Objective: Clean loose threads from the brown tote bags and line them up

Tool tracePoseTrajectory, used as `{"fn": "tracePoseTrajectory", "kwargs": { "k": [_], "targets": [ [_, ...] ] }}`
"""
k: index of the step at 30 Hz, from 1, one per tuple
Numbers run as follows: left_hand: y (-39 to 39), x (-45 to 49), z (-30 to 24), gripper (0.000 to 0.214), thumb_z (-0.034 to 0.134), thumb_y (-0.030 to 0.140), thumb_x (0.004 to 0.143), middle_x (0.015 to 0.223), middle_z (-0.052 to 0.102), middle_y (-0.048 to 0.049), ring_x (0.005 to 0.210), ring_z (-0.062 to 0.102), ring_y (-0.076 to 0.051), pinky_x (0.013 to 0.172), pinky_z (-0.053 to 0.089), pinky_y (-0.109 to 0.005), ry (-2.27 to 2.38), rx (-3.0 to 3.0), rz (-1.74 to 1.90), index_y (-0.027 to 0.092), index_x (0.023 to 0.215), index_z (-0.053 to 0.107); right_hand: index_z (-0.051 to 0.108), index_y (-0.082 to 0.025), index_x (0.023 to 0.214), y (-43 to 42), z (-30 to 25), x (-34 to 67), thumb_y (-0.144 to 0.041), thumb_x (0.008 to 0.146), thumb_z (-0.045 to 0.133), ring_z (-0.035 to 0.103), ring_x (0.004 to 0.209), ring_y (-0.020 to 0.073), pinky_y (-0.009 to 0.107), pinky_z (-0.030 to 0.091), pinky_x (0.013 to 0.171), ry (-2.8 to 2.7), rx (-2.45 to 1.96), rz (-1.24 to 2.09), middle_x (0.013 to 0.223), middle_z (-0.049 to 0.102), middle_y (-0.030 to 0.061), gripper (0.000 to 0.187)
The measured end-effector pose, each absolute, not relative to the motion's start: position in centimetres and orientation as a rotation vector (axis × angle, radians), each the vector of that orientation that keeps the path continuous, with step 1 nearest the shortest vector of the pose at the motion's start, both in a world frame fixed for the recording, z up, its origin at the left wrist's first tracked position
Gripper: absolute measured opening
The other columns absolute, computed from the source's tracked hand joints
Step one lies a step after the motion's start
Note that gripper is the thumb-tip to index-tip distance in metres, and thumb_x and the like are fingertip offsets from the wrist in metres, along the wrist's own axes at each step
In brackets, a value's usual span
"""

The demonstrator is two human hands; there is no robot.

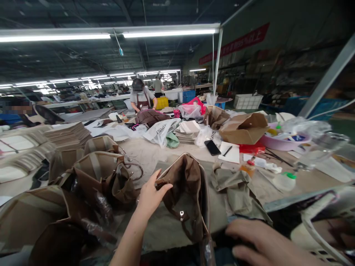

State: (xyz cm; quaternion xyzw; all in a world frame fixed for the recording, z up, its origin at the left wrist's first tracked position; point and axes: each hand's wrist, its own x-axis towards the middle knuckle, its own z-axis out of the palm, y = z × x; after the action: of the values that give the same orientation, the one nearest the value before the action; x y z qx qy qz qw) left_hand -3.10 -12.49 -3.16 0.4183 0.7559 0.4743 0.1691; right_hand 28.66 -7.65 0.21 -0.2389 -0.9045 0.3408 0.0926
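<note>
A brown handbag point(191, 192) with a pale trim lies open in front of me on the work table point(149, 155). My left hand point(151, 194) grips the bag's left rim, thumb on the outside and fingers tucked into the opening. At the bottom edge my right hand point(266, 245) lies low and blurred, fingers curled over a dark part at the bag's near end; what it holds is not clear. An olive cloth point(238, 188) lies crumpled just right of the bag.
Several more brown bags point(100, 173) pile up at my left. A black phone point(212, 147), paper with a pen point(230, 151), a cardboard box point(244, 129), glue bottles point(284, 181) and a pink basin point(283, 140) sit beyond. A person in an apron point(142, 98) works at the far end.
</note>
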Motion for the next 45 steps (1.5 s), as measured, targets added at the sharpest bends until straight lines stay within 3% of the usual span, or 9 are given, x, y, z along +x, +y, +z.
{"fn": "tracePoseTrajectory", "kwargs": {
  "k": [5,9,24,31,35,45],
  "targets": [
    [-11.9,-2.8,-3.5,0.041,0.065,0.035,0.069,0.107,0.067,-0.0022,0.102,0.059,-0.024,0.094,0.042,-0.035,2.098,1.322,1.297,0.025,0.109,0.063,0.058,-0.026,0.11,-2.1,5.0,24.1,-0.025,0.085,0.054,0.06,0.083,0.0162,0.026,0.049,0.073,-2.586,-0.525,0.768,0.1,0.062,0.0052,0.026],
    [-11.9,-2.3,-3.8,0.036,0.063,0.034,0.073,0.111,0.065,-0.0005,0.104,0.058,-0.023,0.096,0.042,-0.034,2.053,1.444,1.304,0.026,0.108,0.065,0.055,-0.022,0.114,0.1,5.1,18.1,-0.018,0.085,0.054,0.058,0.088,0.0154,0.027,0.046,0.078,-2.713,-0.213,0.579,0.101,0.059,0.0058,0.03],
    [-11.4,-1.5,-5.0,0.029,0.059,0.033,0.077,0.111,0.065,0.0002,0.106,0.058,-0.023,0.099,0.042,-0.035,2.093,1.369,1.43,0.027,0.105,0.067,0.059,-0.017,0.084,2.3,2.9,12.8,-0.027,0.083,0.057,0.053,0.087,0.0188,0.029,0.041,0.071,-2.946,-0.1,0.002,0.09,0.057,0.0058,0.01],
    [-11.5,-1.3,-5.3,0.029,0.062,0.036,0.074,0.107,0.067,-0.001,0.104,0.058,-0.025,0.099,0.042,-0.036,2.097,1.282,1.47,0.027,0.101,0.068,0.058,-0.019,0.088,3.9,3.0,13.8,-0.027,0.085,0.054,0.055,0.081,0.0164,0.026,0.037,0.065,-3.001,-0.229,-0.003,0.086,0.06,0.0034,0.01],
    [-11.5,-1.5,-5.1,0.031,0.067,0.036,0.069,0.103,0.068,-0.0014,0.1,0.06,-0.025,0.096,0.045,-0.035,2.122,1.343,1.443,0.027,0.098,0.068,0.061,-0.019,0.086,4.5,3.0,13.9,-0.029,0.09,0.045,0.056,0.079,0.0151,0.024,0.034,0.061,-2.968,-0.324,0.031,0.085,0.062,0.0039,0.018],
    [-10.9,-1.3,-5.5,0.026,0.058,0.031,0.08,0.102,0.069,-0.0029,0.094,0.064,-0.019,0.089,0.05,-0.029,2.215,1.598,1.442,0.022,0.101,0.067,0.064,-0.021,0.086,5.4,2.2,13.0,-0.031,0.087,0.05,0.056,0.077,0.0143,0.023,0.032,0.06,-2.874,-0.45,0.085,0.084,0.064,0.002,0.016]
  ]
}}
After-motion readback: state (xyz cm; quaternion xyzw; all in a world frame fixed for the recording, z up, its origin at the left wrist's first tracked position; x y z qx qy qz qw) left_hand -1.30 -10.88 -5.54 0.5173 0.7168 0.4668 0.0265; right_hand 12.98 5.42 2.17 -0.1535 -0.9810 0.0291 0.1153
